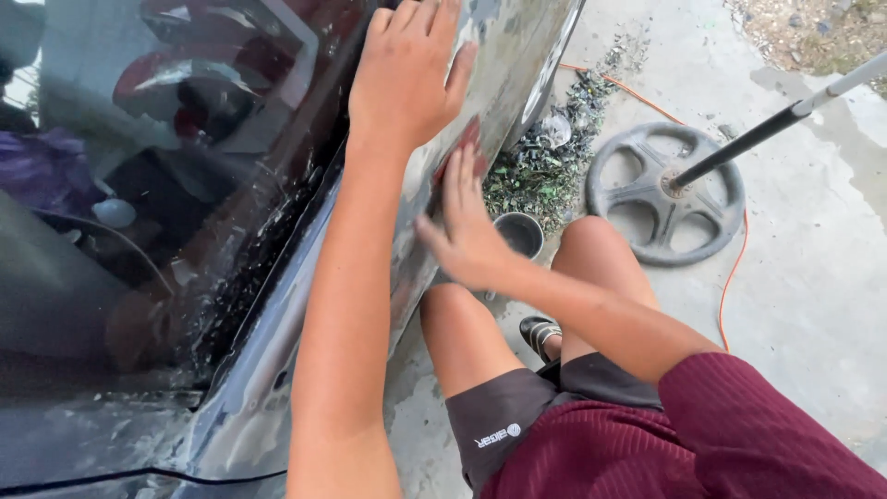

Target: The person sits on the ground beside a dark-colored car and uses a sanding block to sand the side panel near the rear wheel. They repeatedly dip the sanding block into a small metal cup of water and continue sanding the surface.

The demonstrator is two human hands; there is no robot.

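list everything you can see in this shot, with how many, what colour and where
car door panel: one, dark, wet and dull, left and centre
car window: one, dark glass, left
reddish sanding pad: one, under the right hand, against the panel
small container: one, dark, on the ground by the knees
wheel-shaped base: one, grey, on the concrete at right
pole: one, dark and silver, rising from that base
cable: one, orange, along the ground
debris pile: one, greenish, beside the car
left hand: flat on the panel
right hand: pressing the pad, blurred
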